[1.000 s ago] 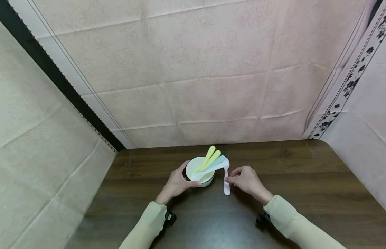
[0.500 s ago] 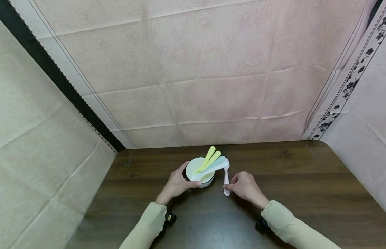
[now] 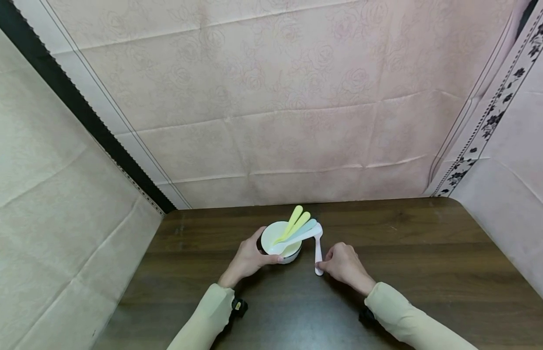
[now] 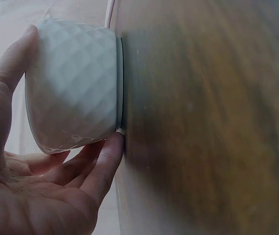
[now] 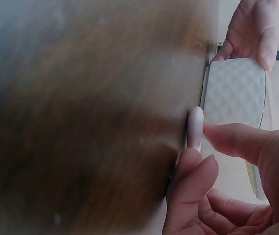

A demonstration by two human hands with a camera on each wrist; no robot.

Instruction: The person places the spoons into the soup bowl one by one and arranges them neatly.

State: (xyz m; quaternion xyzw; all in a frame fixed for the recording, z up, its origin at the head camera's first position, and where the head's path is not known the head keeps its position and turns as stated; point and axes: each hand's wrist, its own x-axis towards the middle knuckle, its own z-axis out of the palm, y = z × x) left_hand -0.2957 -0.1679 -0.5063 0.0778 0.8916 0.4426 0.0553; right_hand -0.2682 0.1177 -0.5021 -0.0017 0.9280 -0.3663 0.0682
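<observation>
My left hand (image 3: 248,258) holds a small white bowl (image 3: 272,233) from its left side, thumb near the front and fingers round the back. In the left wrist view the bowl's wall (image 4: 75,83) shows a diamond pattern and stands upright on the table. Two yellow-green spoons (image 3: 295,216), a light blue spoon (image 3: 309,224) and a white spoon (image 3: 299,236) lean in it, handles to the upper right. Beside the bowl a pale pink spoon (image 3: 318,247) lies on the table, its handle end towards me. My right hand (image 3: 346,265) pinches that handle (image 5: 195,122) between thumb and fingers.
The dark brown wooden table (image 3: 201,272) ends at a back edge just behind the bowl. A pale patterned cloth (image 3: 271,121) hangs behind it, with more cloth to the left and right. Dark wrist cameras (image 3: 239,307) sit at both sleeves.
My right hand has slid slightly towards me and left along the pale pink spoon, fingertips now nearer the handle's end. The left hand, bowl and spoons stay where they were.
</observation>
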